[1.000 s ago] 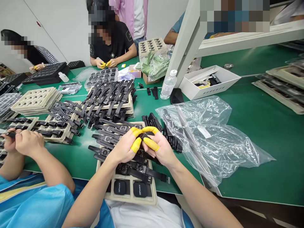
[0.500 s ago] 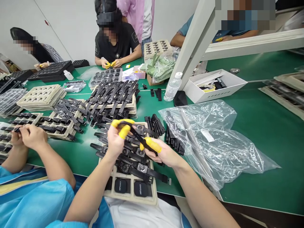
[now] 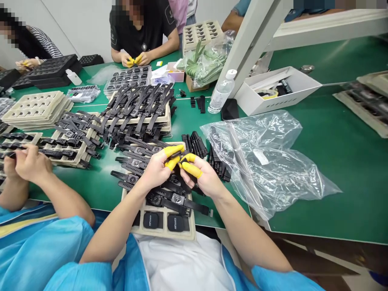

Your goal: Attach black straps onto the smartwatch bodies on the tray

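Note:
In yellow finger cots, my left hand (image 3: 159, 169) and my right hand (image 3: 203, 174) meet above a beige tray (image 3: 163, 233) of smartwatches. The fingers of both are closed on a black watch strap (image 3: 183, 160), pinched between the fingertips. Most of it is hidden, so I cannot tell whether a watch body is attached. Under my hands, watches with dark round-backed cases (image 3: 178, 198) lie across the tray, their straps sticking out at both sides. Two square black cases (image 3: 175, 222) sit in the near compartments. Loose black straps (image 3: 195, 144) lie just beyond my right hand.
A clear plastic bag (image 3: 273, 161) spreads over the green table on the right. Behind it stand a water bottle (image 3: 222, 92) and a white box (image 3: 279, 91). Stacked watch trays (image 3: 136, 109) rise ahead. A co-worker's hands (image 3: 30, 163) work close on the left; another person sits opposite.
My hands have come closer together, the left moving right. The strap, stretched out between them before, is now mostly hidden by my fingers. The camera view has tilted downward.

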`<move>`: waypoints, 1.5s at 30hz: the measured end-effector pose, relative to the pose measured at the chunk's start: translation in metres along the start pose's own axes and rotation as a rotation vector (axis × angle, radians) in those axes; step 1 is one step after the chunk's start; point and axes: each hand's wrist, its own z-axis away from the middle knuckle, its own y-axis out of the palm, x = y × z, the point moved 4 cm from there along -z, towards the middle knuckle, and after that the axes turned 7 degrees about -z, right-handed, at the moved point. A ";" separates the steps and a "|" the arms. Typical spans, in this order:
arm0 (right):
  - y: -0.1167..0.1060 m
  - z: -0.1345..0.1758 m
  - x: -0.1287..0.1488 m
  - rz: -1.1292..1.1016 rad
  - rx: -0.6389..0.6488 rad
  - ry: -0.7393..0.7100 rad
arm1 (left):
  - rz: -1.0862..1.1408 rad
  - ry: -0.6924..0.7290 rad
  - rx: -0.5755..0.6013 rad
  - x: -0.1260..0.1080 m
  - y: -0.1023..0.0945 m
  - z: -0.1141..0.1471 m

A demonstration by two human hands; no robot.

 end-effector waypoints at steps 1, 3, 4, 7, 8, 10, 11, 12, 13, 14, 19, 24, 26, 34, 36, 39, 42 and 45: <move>0.001 0.000 -0.002 0.002 0.014 0.013 | -0.095 0.106 0.007 -0.001 -0.001 0.001; 0.001 0.000 -0.005 0.001 0.039 0.038 | -0.235 0.268 0.025 -0.002 -0.002 0.002; 0.001 0.000 -0.006 -0.008 0.044 0.046 | -0.272 0.314 0.038 -0.002 -0.002 0.002; 0.001 0.001 -0.006 -0.066 0.022 0.055 | -0.317 0.364 0.078 -0.004 -0.002 0.002; 0.001 0.000 -0.006 -0.089 0.007 0.053 | -0.324 0.366 0.082 -0.004 -0.002 0.002; 0.002 0.000 -0.005 -0.119 -0.012 0.047 | -0.333 0.358 0.079 -0.005 -0.002 0.002; 0.003 0.000 -0.004 -0.129 -0.017 0.044 | -0.334 0.353 0.072 -0.005 -0.001 0.002; 0.003 0.000 -0.004 -0.139 -0.018 0.041 | -0.333 0.350 0.066 -0.005 -0.001 0.002; 0.004 -0.001 -0.004 -0.154 -0.018 0.042 | -0.331 0.351 0.062 -0.005 -0.001 0.002; 0.004 -0.001 -0.004 -0.175 -0.019 0.045 | -0.333 0.352 0.060 -0.006 0.000 0.002; 0.003 -0.002 -0.002 -0.288 -0.065 0.072 | -0.399 0.341 0.098 -0.012 0.000 0.002; 0.002 -0.002 0.000 -0.271 -0.083 0.110 | -0.440 0.358 0.155 -0.020 -0.001 0.004; 0.002 -0.001 -0.001 -0.238 -0.088 0.136 | -0.534 0.362 0.148 -0.020 -0.001 0.005; 0.006 0.003 -0.002 -0.155 -0.051 0.109 | -0.477 0.391 0.149 -0.027 -0.003 0.007; 0.005 0.006 0.001 -0.096 -0.027 0.028 | -0.439 0.416 0.142 -0.034 -0.004 0.007; -0.001 0.012 0.012 0.146 -0.037 -0.135 | -0.550 0.432 0.123 -0.046 -0.011 0.010; -0.005 0.017 0.025 0.516 -0.016 -0.213 | -0.753 0.356 0.111 -0.057 -0.031 0.015; -0.002 0.019 0.034 0.852 0.050 -0.260 | -0.940 0.243 0.086 -0.062 -0.064 0.028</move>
